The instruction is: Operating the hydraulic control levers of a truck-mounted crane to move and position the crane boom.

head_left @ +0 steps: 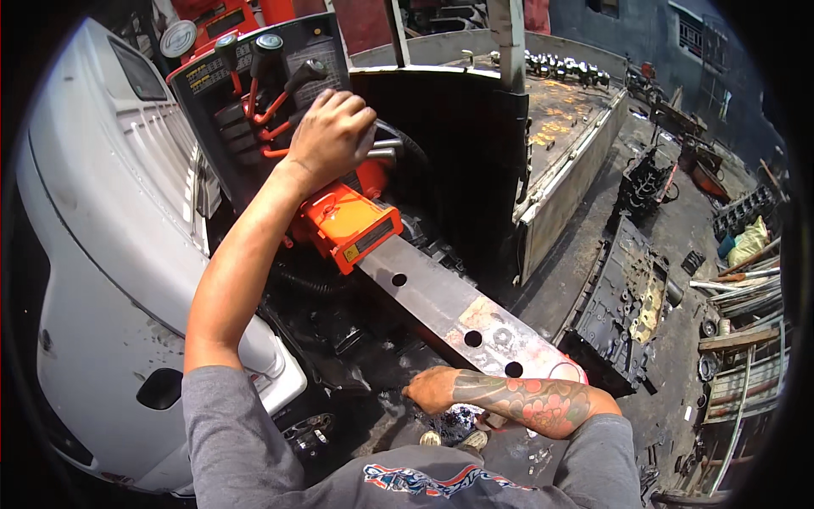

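Note:
My left hand (335, 136) is raised and closed at a bank of control levers, round the end of a lever whose knob it hides. Red rods run from the panel (201, 110) toward that hand. Beside my fingers stands a lever with a black knob (305, 75); two more knobbed levers (268, 44) stand to its left. Below my left wrist is an orange bracket (349, 222) around a long grey steel beam (432, 297) with round holes. My tattooed right arm crosses the beam's near end. My right hand (431, 390) is curled, fingertips hidden, over dark ground.
A white truck cab (110, 254) fills the left. Behind the beam is a truck bed (568, 170) with a raised side. On the right lie a large engine block (619, 305), other dark engine parts (649, 182) and stacked metal pipes (746, 288). My shoes (475, 439) show below.

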Tool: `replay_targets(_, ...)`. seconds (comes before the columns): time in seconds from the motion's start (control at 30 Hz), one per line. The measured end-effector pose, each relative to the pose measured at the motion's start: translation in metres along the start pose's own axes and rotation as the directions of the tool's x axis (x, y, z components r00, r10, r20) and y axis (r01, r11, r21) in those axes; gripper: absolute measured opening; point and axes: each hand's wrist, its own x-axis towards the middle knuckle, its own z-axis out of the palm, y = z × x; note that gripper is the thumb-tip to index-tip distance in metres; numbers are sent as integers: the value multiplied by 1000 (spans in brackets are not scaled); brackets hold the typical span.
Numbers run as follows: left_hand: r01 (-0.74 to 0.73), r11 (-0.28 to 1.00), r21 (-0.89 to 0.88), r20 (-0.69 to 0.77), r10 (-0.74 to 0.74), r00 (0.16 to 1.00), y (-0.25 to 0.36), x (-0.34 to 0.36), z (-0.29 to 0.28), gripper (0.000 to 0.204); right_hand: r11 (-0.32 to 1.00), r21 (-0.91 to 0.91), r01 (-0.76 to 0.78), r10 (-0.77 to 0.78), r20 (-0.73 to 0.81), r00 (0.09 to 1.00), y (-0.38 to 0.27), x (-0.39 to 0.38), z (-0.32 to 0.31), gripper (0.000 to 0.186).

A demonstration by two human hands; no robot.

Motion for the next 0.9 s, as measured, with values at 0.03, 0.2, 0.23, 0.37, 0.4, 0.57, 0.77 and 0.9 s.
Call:
replay_targets(0.03,4,993,-119,100,8,995,12,-12,3,15,999,7,45,-45,82,996,3,7,5,38)
replay_targets(0.2,89,993,81,323,-111,940,12,-39,30,10,999,-44,14,-12,41,999,20,41,31,30)
replay_targets(0.23,144,989,44,287,-151,946,8,-40,36,9,996,-64,67,-65,36,997,23,46,34,28)
replay_targets(0.37,301,946,123,252,-323,912,9,-45,55,12,993,-63,103,-99,62,993,24,59,41,28)
replay_targets(0.4,272,951,145,189,-297,936,11,-48,56,13,992,-58,114,-111,50,993,23,60,43,28)
replay_targets(0.57,529,843,98,312,-531,788,-5,-54,42,21,990,-69,123,-120,39,992,24,64,58,29)
replay_targets(0.77,651,756,69,317,-635,704,-19,-84,18,23,995,24,100,-102,163,981,56,102,96,33)
replay_targets(0.9,643,765,43,257,-630,733,-26,-105,15,24,983,-7,186,-183,147,972,60,110,106,33)
